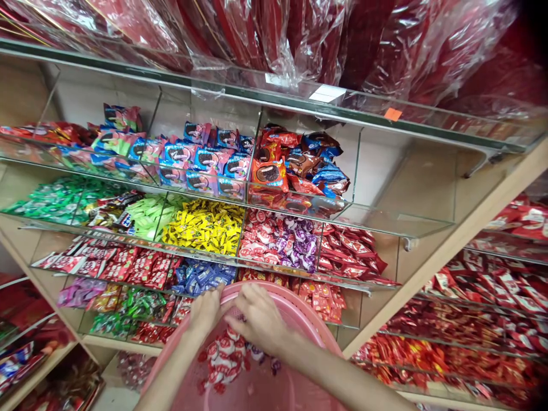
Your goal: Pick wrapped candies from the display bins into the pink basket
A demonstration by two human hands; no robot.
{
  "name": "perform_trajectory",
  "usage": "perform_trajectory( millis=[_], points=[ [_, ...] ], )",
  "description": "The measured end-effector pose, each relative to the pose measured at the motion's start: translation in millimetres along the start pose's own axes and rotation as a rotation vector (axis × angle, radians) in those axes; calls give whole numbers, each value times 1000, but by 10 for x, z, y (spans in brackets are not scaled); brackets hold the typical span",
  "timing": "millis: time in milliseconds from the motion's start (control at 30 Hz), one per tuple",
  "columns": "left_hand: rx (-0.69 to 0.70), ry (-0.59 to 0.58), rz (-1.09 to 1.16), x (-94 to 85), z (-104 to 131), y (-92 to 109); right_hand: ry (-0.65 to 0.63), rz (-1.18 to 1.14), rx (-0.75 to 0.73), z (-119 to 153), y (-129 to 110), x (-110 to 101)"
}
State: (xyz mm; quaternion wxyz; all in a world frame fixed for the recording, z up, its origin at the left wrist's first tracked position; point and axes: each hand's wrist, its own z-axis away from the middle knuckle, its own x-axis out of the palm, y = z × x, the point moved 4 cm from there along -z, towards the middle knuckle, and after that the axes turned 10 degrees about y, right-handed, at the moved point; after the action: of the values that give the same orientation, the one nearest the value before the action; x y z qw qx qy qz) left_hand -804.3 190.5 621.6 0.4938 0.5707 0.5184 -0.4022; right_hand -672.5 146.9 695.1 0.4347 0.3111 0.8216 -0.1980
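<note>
A large pink basin (302,308) leans against the front of the candy shelves, with red-and-white wrapped candies (225,357) and a few purple ones (257,354) inside. My left hand (206,311) is closed around the upper left part of the basin's rim. Just to its right, my right hand (257,317) is at the top of the rim, its fingers bent over and closed; whether it holds only the rim or also something else is hidden. Red-and-white candies (260,242) and purple candies (297,242) fill the compartment above the basin.
Glass shelves (205,197) hold yellow candies (205,225), green candies (64,197) and packaged cookies (209,157). Plastic-wrapped red items (257,34) lie on the top shelf. A slanting wooden panel (445,251) divides off more red candies (483,285) at right.
</note>
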Motion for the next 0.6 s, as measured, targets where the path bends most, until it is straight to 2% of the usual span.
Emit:
perform_trajectory(
  millis=[133,233,300,400,600],
  points=[
    [2,57,22,32,-8,-12,199,94,21,-434,287,-512],
    [-14,68,43,44,-11,-27,263,245,139,-711,632,-670],
    [-20,61,42,45,-14,-32,231,325,249,-837,863,-670],
    [-26,58,39,48,-22,-37,115,382,375,-950,1099,-585],
    [-29,67,39,71,-26,-51,1,449,441,-1045,1216,-459]
  ],
)
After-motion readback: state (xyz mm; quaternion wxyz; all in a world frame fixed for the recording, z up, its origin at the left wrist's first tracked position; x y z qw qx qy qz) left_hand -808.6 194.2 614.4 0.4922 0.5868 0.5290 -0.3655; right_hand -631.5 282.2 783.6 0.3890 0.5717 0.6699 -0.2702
